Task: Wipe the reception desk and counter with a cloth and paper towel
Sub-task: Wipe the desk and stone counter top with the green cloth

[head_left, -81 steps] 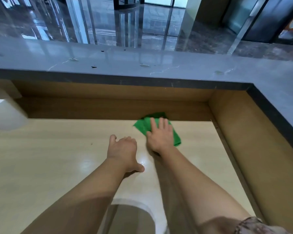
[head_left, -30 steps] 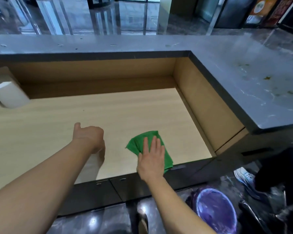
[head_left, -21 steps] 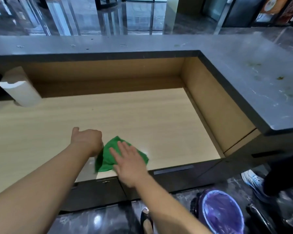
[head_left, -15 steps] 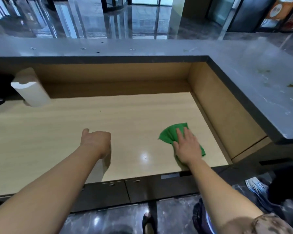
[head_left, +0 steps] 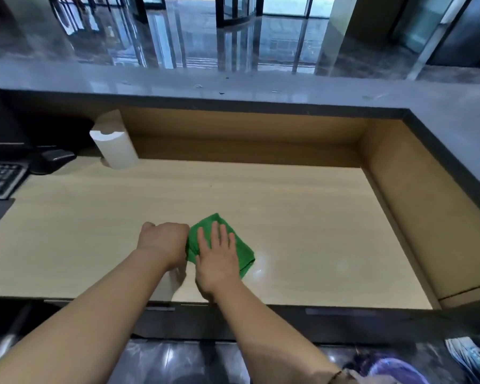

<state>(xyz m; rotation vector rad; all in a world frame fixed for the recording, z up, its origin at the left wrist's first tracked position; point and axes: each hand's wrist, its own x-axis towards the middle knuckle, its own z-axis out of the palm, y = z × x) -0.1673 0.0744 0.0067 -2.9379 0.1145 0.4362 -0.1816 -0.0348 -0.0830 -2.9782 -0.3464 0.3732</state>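
One flat right hand (head_left: 216, 259) presses diagonal green cloth (head_left: 243, 252); left hand (head_left: 164, 242) fisted, contents unclear.

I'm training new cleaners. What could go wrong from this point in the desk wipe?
A leftward stroke of the green cloth under the right hand could hit the keyboard or topple the upright paper towel roll. Specks on the grey counter may fall onto the desk below.
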